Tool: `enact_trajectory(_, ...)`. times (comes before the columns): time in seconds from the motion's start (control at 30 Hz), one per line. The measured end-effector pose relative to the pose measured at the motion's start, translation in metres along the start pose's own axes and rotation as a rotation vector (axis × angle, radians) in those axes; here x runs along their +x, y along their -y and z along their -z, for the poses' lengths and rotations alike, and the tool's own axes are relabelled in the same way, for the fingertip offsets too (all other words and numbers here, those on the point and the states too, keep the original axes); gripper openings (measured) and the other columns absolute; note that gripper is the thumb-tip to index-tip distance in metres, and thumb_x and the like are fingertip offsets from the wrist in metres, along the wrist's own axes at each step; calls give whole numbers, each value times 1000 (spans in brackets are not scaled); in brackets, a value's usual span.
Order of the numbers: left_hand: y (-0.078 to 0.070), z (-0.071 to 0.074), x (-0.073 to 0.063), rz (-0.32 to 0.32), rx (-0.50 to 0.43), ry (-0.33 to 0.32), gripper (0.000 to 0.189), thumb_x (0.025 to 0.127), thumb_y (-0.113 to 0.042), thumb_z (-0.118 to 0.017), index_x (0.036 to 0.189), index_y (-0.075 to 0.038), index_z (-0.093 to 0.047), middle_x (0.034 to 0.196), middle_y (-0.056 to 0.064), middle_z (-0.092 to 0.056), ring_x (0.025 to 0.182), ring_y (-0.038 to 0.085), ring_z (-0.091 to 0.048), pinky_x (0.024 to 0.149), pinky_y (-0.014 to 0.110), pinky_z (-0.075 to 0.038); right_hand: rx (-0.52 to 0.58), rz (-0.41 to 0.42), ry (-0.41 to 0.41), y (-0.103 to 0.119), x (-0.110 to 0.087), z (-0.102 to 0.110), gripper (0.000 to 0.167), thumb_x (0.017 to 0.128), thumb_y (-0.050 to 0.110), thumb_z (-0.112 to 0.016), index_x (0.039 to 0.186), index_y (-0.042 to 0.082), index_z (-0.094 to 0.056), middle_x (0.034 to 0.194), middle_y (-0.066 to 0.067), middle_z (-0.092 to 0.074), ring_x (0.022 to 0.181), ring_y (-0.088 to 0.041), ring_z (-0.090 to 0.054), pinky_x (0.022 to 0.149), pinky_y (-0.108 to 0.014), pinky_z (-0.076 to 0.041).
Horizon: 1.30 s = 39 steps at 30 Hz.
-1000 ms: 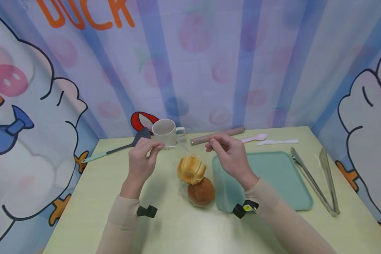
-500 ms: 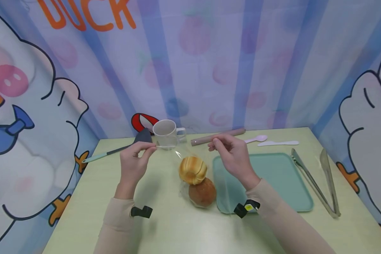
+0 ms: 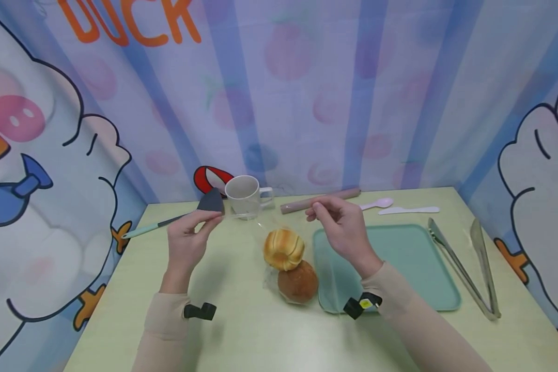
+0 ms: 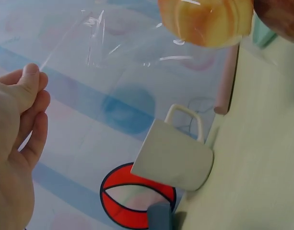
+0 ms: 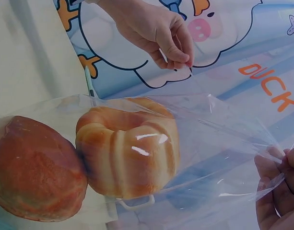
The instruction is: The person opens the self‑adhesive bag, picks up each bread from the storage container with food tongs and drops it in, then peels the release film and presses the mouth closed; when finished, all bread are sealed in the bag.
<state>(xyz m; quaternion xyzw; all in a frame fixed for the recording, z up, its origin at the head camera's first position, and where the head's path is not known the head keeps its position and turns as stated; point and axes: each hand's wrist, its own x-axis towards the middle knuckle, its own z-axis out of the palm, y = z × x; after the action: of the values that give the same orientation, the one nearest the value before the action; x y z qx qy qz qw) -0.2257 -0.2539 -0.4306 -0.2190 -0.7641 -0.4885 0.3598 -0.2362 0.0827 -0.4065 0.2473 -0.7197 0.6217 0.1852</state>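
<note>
A clear plastic bag (image 5: 218,139) hangs above the table with two breads inside: a golden ridged bun (image 3: 283,250) above a round brown bun (image 3: 298,282). My right hand (image 3: 346,232) pinches the gathered upper edge of the bag; the right wrist view shows these fingertips on the film. To the left of the bag, my left hand (image 3: 187,243) pinches a thin clear strip (image 4: 60,44) between thumb and forefinger. That strip runs toward the bag's film in the left wrist view. Whether it is part of the bag I cannot tell.
Behind the hands stand a white mug (image 3: 244,195) and a spatula (image 3: 158,225) with a dark blade. A brownish-pink rod (image 3: 321,200), a pink spoon (image 3: 376,204) and a white knife (image 3: 409,210) lie at the back. A green tray (image 3: 395,268) and metal tongs (image 3: 465,274) lie right.
My left hand has moved left and slightly down, away from the bag, drawing the thin strip out. My right hand and the bag have stayed nearly in place.
</note>
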Motion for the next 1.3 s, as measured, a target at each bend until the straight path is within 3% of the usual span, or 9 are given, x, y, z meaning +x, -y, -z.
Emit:
enact_trajectory(0.17,3,8,-1,-81,140,-16,19,82,11,-82,97,-1,-83,89,14,-79,83,9,-72,85,11,-52,-13,3,-1,1,0,0,14,105,4,-63,104,-1,-75,91,-14,-78,80,-14,-76,69,-24,-59)
enact_trajectory(0.27,5,12,-1,-113,188,-31,16,82,13,-81,91,0,-81,85,13,-78,78,20,-71,86,9,-51,-17,9,-4,1,1,0,14,105,3,-63,104,-2,-75,91,-14,-78,80,-15,-76,69,-24,-59)
enact_trajectory(0.37,10,15,-2,-130,219,-42,16,81,15,-81,89,1,-80,84,14,-77,77,20,-71,87,9,-50,-16,12,-3,1,1,0,14,105,4,-63,105,-2,-76,91,-14,-78,80,-17,-77,71,-24,-60)
enact_trajectory(0.47,13,19,-3,-102,189,-46,16,80,15,-82,91,3,-80,86,17,-78,84,8,-72,89,10,-51,-26,6,-1,2,1,2,15,105,6,-63,106,0,-76,92,-13,-78,81,-18,-77,65,-24,-58)
enact_trajectory(0.6,15,24,-5,-6,62,-71,16,82,17,-80,94,7,-80,91,24,-77,92,-3,-71,90,14,-55,-38,-15,-9,1,1,5,15,106,7,-63,107,1,-77,93,-12,-78,82,-17,-77,61,-23,-56)
enact_trajectory(0.8,14,36,-8,103,5,-121,17,85,17,-78,97,6,-81,95,26,-77,90,2,-73,89,18,-57,-18,-23,-12,2,1,6,15,105,7,-63,106,-1,-76,93,-14,-78,81,-15,-77,72,-24,-60)
enact_trajectory(0.97,17,46,-9,110,-20,-120,15,84,16,-78,97,8,-81,93,22,-78,88,6,-74,90,21,-58,-2,-19,-6,0,2,5,15,105,6,-63,106,-1,-76,93,-15,-78,81,-15,-77,75,-26,-62)
enact_trajectory(1.1,24,55,-13,80,78,-133,15,84,15,-79,95,5,-82,91,24,-78,86,-1,-73,88,17,-57,-11,-13,-11,-1,2,4,15,105,6,-63,106,-1,-76,93,-14,-78,81,-16,-77,74,-25,-61)
enact_trajectory(1.3,36,68,-19,41,265,-203,7,88,9,-78,94,6,-81,86,23,-77,81,-13,-64,79,8,-50,-35,-5,-16,-1,2,3,15,106,8,-63,106,0,-76,92,-12,-78,82,-16,-76,75,-24,-60)
